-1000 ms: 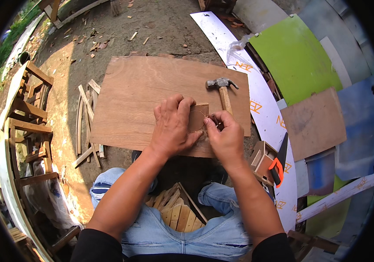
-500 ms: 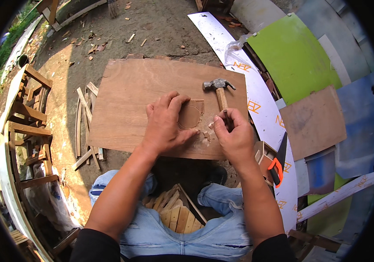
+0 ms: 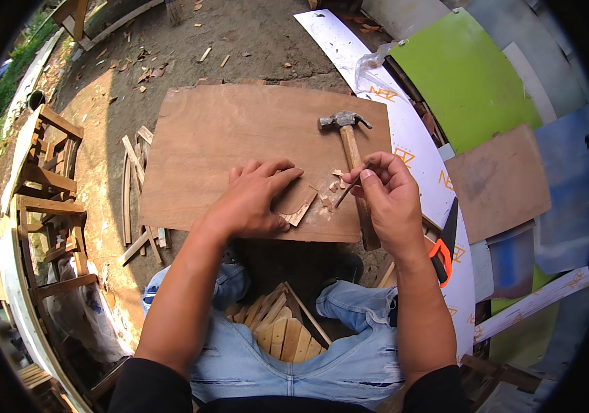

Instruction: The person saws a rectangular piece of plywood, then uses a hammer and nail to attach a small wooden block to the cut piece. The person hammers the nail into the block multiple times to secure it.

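Note:
My left hand (image 3: 252, 199) lies over a small thin wooden piece (image 3: 300, 208) with a curved cut edge, its fingers and thumb gripping it against a brown plywood board (image 3: 198, 148). Pinched between the thumb and fingers of my right hand (image 3: 394, 196) is a thin dark metal rod (image 3: 347, 195), slanting down to the left. Its lower end is over pale wood chips (image 3: 326, 200) beside the piece. A claw hammer (image 3: 351, 146) with a wooden handle rests on the board, its handle running partly behind my right fingers.
An orange-handled saw (image 3: 444, 260) is at the right, on a long white printed strip (image 3: 404, 158). Green, brown and bluish sheets lie beyond it. Wooden frames (image 3: 54, 203) stand at the left, near loose wood strips (image 3: 129, 186). Slatted wood (image 3: 287, 341) shows between my legs.
The small wooden piece has turned and moved nearer to me under my left hand. My right hand has shifted right, and the rod now shows at length. More of the hammer's handle is visible.

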`<state>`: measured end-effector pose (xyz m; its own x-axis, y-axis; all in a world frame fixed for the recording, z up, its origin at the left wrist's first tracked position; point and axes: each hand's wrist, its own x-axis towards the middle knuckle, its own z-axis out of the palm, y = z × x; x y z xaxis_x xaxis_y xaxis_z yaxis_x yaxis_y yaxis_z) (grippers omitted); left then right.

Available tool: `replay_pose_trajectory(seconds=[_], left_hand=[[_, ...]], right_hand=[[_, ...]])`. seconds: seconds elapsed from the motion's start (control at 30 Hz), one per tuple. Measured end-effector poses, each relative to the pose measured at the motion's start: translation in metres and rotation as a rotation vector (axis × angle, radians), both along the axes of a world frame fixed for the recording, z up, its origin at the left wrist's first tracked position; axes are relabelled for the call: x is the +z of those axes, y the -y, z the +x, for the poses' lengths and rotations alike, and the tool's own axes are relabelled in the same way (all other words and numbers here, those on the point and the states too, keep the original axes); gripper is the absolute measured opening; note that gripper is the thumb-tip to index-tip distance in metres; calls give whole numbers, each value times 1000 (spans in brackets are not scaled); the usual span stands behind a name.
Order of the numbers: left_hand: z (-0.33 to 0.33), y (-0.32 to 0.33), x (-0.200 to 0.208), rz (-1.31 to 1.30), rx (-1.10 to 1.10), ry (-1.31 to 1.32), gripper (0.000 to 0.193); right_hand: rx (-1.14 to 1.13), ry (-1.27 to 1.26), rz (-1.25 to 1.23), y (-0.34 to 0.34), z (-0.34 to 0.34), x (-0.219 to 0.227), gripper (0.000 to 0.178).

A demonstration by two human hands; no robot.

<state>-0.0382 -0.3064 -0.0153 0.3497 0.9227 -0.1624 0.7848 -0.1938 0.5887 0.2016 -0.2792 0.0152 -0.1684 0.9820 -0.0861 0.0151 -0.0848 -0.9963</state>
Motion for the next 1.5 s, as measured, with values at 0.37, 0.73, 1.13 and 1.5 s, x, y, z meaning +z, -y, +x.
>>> replay_pose_trajectory(seconds=[0.37, 0.73, 1.13, 1.5], left_hand=[[-3, -1, -5, -6, -15, 33, 98], [-3, 0, -6, 23, -8, 26, 96], [-3, 0, -6, 19, -8, 27, 93], [-4, 0, -9, 38, -28, 43, 92]], right_hand=[[24, -9, 35, 6, -13, -10, 20], [97, 184, 76, 7, -17, -15, 12], [44, 249, 178, 8, -20, -20, 11], [78, 385, 299, 7, -25, -17, 10]])
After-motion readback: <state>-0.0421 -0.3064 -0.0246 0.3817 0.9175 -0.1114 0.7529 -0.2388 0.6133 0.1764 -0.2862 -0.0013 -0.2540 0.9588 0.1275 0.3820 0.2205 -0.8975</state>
